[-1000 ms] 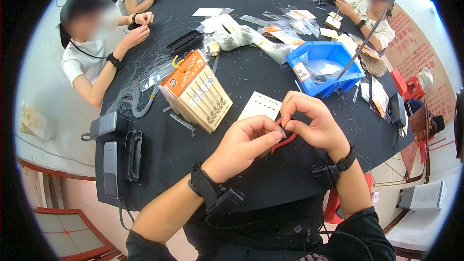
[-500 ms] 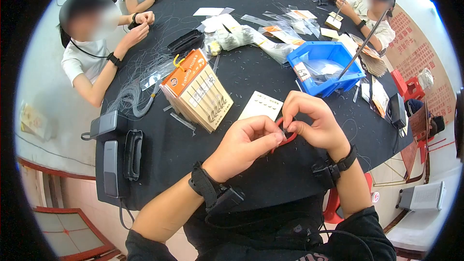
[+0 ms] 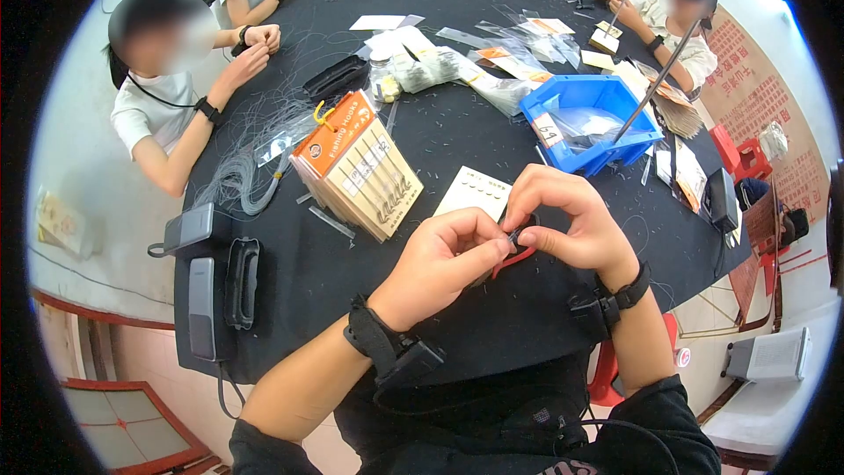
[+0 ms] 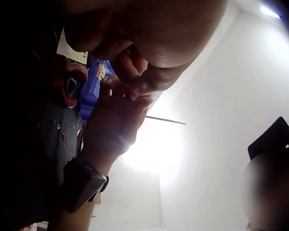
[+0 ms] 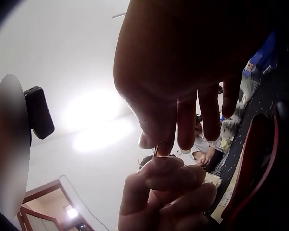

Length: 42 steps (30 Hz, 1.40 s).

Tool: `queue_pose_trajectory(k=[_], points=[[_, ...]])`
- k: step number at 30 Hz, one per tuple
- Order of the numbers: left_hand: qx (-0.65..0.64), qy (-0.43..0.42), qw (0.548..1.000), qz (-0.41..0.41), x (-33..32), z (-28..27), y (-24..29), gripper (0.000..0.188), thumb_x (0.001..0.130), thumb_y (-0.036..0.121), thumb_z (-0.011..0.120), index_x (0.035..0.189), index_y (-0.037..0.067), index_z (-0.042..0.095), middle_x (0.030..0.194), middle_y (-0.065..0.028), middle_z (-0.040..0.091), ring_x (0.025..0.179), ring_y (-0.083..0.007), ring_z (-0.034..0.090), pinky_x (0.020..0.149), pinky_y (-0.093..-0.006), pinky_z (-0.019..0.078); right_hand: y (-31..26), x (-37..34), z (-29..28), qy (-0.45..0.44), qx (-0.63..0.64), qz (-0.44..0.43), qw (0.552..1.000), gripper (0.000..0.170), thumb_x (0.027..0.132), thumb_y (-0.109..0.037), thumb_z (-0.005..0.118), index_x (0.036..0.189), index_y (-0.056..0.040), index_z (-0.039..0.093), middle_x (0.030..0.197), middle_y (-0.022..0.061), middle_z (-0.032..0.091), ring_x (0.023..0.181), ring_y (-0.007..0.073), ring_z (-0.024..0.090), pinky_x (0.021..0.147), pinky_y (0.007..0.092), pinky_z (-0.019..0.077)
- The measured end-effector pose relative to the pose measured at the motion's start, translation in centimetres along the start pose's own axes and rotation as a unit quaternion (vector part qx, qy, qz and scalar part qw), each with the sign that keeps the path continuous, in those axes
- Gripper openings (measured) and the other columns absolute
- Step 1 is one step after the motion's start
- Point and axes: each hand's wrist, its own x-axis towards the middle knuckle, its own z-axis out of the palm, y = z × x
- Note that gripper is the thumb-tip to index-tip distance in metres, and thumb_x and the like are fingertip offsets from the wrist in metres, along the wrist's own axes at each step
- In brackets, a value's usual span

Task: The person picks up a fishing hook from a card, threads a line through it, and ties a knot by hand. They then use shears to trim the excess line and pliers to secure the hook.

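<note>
Both hands meet over the near part of the black table. My left hand [image 3: 448, 255] pinches a tiny dark wire-like piece, which looks like a fishing hook [image 3: 514, 235], between thumb and forefinger. From the other side, my right hand [image 3: 567, 215] pinches at the same piece with thumb and forefinger. In the right wrist view, the thin hook [image 5: 155, 151] shows between the two hands' fingertips, with the right hand's other fingers extended. Below the hands lies a red-handled cutting tool [image 3: 514, 263], partly hidden. A cream card [image 3: 470, 192] with a row of small slots lies just beyond.
A stack of orange-topped fishing hook cards [image 3: 365, 167] stands left of the hands. Beyond the right hand sits a blue bin [image 3: 563, 154] with plastic bags and a rod. Coiled clear line [image 3: 242, 176], power banks [image 3: 207, 299] and an open black case [image 3: 243, 283] lie left. Other people work around the table.
Both hands shift slightly left and the fingertips draw a little apart, so more of the dark piece shows between them. The cards and bin stay in place.
</note>
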Motion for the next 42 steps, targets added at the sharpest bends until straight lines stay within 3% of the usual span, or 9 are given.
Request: queue_pose_trajectory(k=[15,18,22,26,30,31,35,38,42], points=[[0.064,0.046,0.997,-0.014,0.0,0.3,0.1,0.011,0.095,0.012,0.065,0.093,0.002,0.064,0.086,0.0008,0.064,0.077,-0.0054,0.058,0.07,-0.0213,0.047,-0.4,0.1,0.0,-0.01,-0.024,0.017,1.0,0.009,0.082,-0.006,0.073,0.085,-0.0029,0.065,0.092,0.0076,0.063,0.089,0.0213,0.061,0.08,0.0333,0.0487],[0.062,0.052,0.997,-0.012,-0.1,0.2,0.3,0.01,0.095,0.012,0.065,0.094,0.002,0.065,0.086,0.0006,0.065,0.078,-0.0056,0.059,0.071,-0.0219,0.0477,0.0,-0.1,-0.5,0.036,-0.039,0.011,0.999,0.009,0.086,-0.008,0.071,0.088,-0.0031,0.063,0.094,0.0073,0.062,0.09,0.0202,0.06,0.081,0.0323,0.0483],[0.066,0.075,0.995,0.022,0.2,-0.2,0.1,0.009,0.095,0.012,0.065,0.094,0.003,0.065,0.089,0.0003,0.066,0.08,-0.0055,0.06,0.072,-0.0223,0.0487,-1.4,-0.6,-0.9,0.058,-0.06,0.12,0.989,0.009,0.089,-0.009,0.069,0.089,-0.0019,0.063,0.092,0.0069,0.062,0.088,0.0182,0.06,0.079,0.0307,0.0484],[0.05,0.094,0.993,0.044,0.4,-0.4,-0.2,0.009,0.095,0.011,0.065,0.095,0.002,0.065,0.089,-0.0003,0.067,0.08,-0.0051,0.06,0.071,-0.0215,0.0488,-2.4,-0.8,-0.7,0.004,-0.163,0.081,0.983,0.009,0.084,-0.004,0.071,0.091,-0.0016,0.067,0.093,0.0092,0.065,0.09,0.0255,0.063,0.082,0.0349,0.0498],[0.043,0.102,0.991,0.08,0.8,-0.6,-0.9,0.009,0.095,0.01,0.065,0.095,0.001,0.066,0.086,-0.001,0.067,0.075,-0.0049,0.06,0.067,-0.021,0.0487,-3.3,-1.2,-0.3,-0.025,-0.198,0.095,0.975,0.032,0.078,-0.009,0.075,0.108,-0.0036,0.067,0.105,0.0124,0.065,0.102,0.0308,0.062,0.092,0.0387,0.049],[0.041,0.098,0.991,0.083,0.8,-0.6,-0.9,0.009,0.095,0.01,0.065,0.095,0.001,0.066,0.086,-0.001,0.067,0.075,-0.0049,0.061,0.068,-0.021,0.0488,-3.4,-1.3,-0.3,-0.05,-0.204,0.096,0.973,0.046,0.074,-0.011,0.077,0.118,-0.0053,0.064,0.116,0.0135,0.063,0.112,0.032,0.059,0.099,0.0401,0.0464],[0.038,0.093,0.992,0.077,0.8,-0.7,-0.9,0.009,0.095,0.011,0.066,0.095,0.002,0.066,0.086,0.0001,0.066,0.076,-0.0042,0.06,0.068,-0.0206,0.0484,-3.5,-1.8,0.7,-0.076,-0.249,0.098,0.96,0.052,0.069,-0.01,0.079,0.119,-0.0071,0.064,0.127,0.0133,0.06,0.122,0.0333,0.054,0.105,0.0418,0.0426],[0.063,0.085,0.992,0.073,0.9,-1.0,-1.2,0.009,0.095,0.012,0.066,0.097,0.003,0.065,0.088,0.0013,0.066,0.079,-0.0039,0.059,0.07,-0.0207,0.0485,-3.4,-2.4,1.4,-0.059,-0.242,0.117,0.961,0.052,0.068,-0.009,0.079,0.118,-0.0069,0.064,0.127,0.0131,0.06,0.123,0.0336,0.053,0.105,0.0419,0.0428],[0.064,0.076,0.992,0.072,1.0,-1.0,-1.2,0.009,0.095,0.012,0.066,0.096,0.003,0.065,0.087,0.0025,0.065,0.077,-0.0032,0.058,0.068,-0.0199,0.0476,-4.0,-3.2,1.9,-0.026,-0.3,0.112,0.947,0.049,0.067,-0.01,0.079,0.115,-0.008,0.066,0.114,0.0108,0.062,0.111,0.0314,0.056,0.099,0.0399,0.0449]])
